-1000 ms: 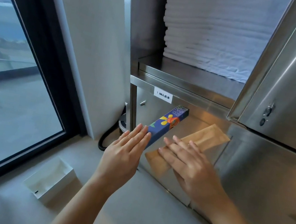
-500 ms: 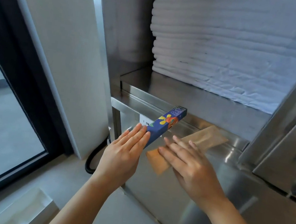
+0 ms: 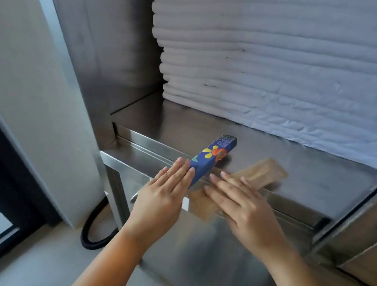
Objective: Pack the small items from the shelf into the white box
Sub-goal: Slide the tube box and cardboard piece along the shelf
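2 hands, fingers straight: the left hand (image 3: 162, 197) lies against the blue box (image 3: 213, 157), and the right hand (image 3: 244, 207) lies flat over the tan packet (image 3: 266, 171) (thumbs hidden). Both items jut across the steel shelf (image 3: 313, 171) edge — white towels (image 3: 291, 72) stacked behind.

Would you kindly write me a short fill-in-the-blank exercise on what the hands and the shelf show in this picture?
1. The long box touched by the left hand is mainly ____ in colour.
2. The straight fingers of the right hand lie on a paper packet whose colour is ____.
3. The stack of folded linen at the back of the steel shelf is ____.

Missing words: blue; brown; white.
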`<state>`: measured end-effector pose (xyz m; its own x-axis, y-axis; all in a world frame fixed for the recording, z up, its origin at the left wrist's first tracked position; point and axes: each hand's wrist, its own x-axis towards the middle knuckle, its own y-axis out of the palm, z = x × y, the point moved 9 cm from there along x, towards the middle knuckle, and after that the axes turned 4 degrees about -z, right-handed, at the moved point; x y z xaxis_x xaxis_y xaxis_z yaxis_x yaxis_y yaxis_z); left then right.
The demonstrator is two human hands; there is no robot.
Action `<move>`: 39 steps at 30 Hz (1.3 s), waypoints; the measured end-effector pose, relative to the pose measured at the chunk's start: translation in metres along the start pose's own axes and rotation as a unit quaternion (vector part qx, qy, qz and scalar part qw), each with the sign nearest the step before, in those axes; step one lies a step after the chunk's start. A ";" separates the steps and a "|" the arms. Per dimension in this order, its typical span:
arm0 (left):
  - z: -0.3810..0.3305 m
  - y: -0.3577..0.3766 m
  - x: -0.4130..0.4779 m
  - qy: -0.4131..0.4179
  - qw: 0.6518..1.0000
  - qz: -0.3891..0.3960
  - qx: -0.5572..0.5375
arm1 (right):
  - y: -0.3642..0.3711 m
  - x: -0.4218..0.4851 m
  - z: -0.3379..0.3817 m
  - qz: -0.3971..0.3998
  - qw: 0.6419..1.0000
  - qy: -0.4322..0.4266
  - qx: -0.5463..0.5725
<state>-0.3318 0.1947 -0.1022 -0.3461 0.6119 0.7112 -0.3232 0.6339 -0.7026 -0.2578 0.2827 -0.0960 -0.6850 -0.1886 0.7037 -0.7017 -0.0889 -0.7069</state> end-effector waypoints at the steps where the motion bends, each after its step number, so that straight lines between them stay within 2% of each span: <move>1: 0.006 0.006 0.005 0.008 1.000 0.003 -0.006 | 0.005 0.004 -0.002 0.000 1.000 0.003 -0.009; 14: 0.063 0.057 0.055 0.135 0.987 -0.016 -0.091 | 0.062 0.043 -0.037 0.021 0.990 0.125 -0.056; 22: 0.062 0.069 0.073 0.137 0.984 -0.003 -0.111 | 0.069 0.042 -0.057 0.060 0.984 0.169 -0.012; 31: 0.043 0.073 0.069 0.156 0.976 0.077 -0.129 | 0.058 0.029 -0.073 0.105 0.973 0.196 0.058; 33: 0.042 0.072 0.070 0.153 0.976 0.087 -0.132 | 0.052 0.028 -0.075 0.095 0.969 0.215 0.073; 37: 0.039 0.074 0.069 0.148 0.974 0.096 -0.139 | 0.042 0.033 -0.071 0.040 0.962 0.267 0.028; 39: 0.038 0.076 0.068 0.147 0.974 0.101 -0.138 | 0.055 0.033 -0.070 0.088 0.950 0.300 -0.006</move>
<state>-0.4134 0.2658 -0.1081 -0.0986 0.8211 0.5622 -0.0122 0.5639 -0.8258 -0.3323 0.3404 -0.1067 -0.7779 0.3923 0.4909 -0.5651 -0.0951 -0.8195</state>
